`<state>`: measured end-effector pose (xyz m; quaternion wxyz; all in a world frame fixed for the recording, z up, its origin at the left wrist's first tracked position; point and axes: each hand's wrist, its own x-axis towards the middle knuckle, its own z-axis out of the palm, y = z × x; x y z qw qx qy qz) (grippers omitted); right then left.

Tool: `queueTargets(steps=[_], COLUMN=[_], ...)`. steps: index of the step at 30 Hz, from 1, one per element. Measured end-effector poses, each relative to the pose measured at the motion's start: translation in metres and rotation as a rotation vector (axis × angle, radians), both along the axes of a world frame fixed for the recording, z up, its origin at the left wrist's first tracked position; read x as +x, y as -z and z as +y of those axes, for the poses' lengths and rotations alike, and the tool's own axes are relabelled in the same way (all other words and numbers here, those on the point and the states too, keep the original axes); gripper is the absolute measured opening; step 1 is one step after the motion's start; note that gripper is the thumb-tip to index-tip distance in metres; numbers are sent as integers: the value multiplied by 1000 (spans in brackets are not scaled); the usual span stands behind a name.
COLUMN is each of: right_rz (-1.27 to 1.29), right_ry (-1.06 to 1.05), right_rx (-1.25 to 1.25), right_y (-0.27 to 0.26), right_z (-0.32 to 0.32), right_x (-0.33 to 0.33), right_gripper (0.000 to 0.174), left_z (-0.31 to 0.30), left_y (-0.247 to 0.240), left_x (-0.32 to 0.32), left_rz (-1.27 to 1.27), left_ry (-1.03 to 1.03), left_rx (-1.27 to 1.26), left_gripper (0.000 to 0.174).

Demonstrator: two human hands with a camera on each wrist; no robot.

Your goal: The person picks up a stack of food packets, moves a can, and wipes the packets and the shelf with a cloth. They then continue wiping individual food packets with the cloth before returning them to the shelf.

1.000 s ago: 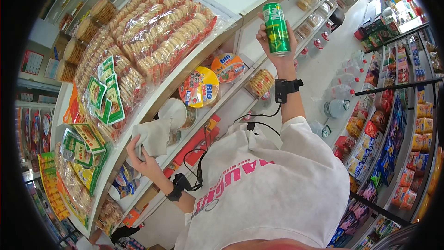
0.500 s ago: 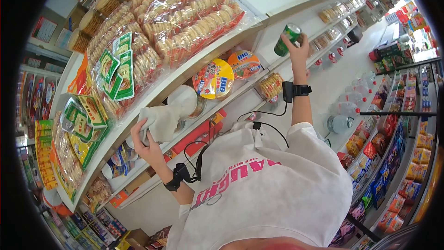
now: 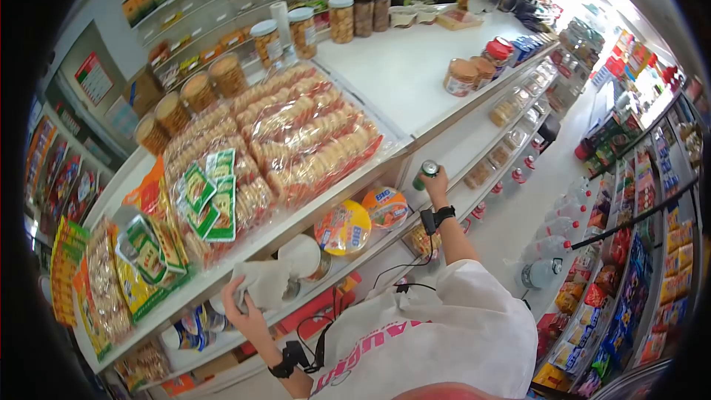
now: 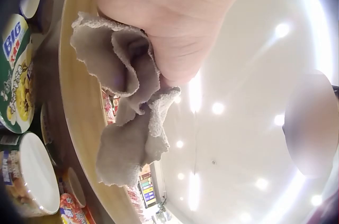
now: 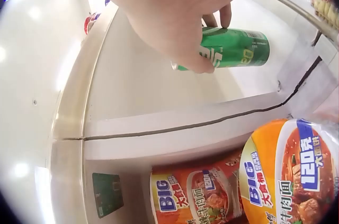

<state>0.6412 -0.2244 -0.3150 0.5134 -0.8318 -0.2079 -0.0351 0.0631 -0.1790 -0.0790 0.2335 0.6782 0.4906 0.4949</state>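
Note:
My right hand [image 3: 438,187] holds a green drink can [image 5: 241,47] near its top, thumb on one side and fingers on the other. In the head view the can stands roughly upright at the white shelf below the counter, just right of the instant noodle bowls [image 3: 344,227]. My left hand [image 3: 248,320] grips a crumpled grey cloth [image 4: 122,152] at the counter's front edge. Folds of the cloth hang out beyond the palm in the left wrist view. Next to the cloth is a round white-lidded tub [image 3: 302,255] on the shelf.
On the white counter [image 3: 415,67] lie large clear packs of round biscuits [image 3: 318,141], with green-and-white packets [image 3: 211,196] on top. Lidded jars [image 3: 341,18] line its far side. Water bottles [image 3: 552,248] and snack shelves [image 3: 629,281] stand across the aisle to the right.
My right hand has brought the can from raised up in front of me down to the shelf beside the noodle bowls. The head view has tilted up; my left hand keeps the cloth at the counter edge.

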Motion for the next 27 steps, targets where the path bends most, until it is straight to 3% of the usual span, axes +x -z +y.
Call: queueTargets(steps=[8, 14, 15, 18, 22, 24, 27], right_rz=[50, 45, 124, -32, 36, 69, 126], right_ry=[-34, -74, -97, -36, 105, 69, 59], right_rx=[-5, 16, 23, 54, 167, 243, 452], right_y=[3, 11, 9, 43, -11, -24, -87], right_z=[2, -1, -3, -4, -10, -21, -17], right_x=[3, 1, -1, 9, -25, -26, -70], right_gripper=[51, 65, 75, 82, 68, 54, 47], left_z=[3, 0, 1, 2, -1, -1, 3], left_y=[-6, -7, -3, 10, 20, 23, 59], left_x=[6, 12, 11, 6, 4, 7, -15], left_rz=[-50, -64, -67, -59, -94, -192, -268], left_ry=[30, 13, 24, 46, 90, 92, 283], left_rx=[-4, -64, -81, -129, -255, -304, -422], left_gripper=[36, 35, 36, 40, 49, 52, 57])
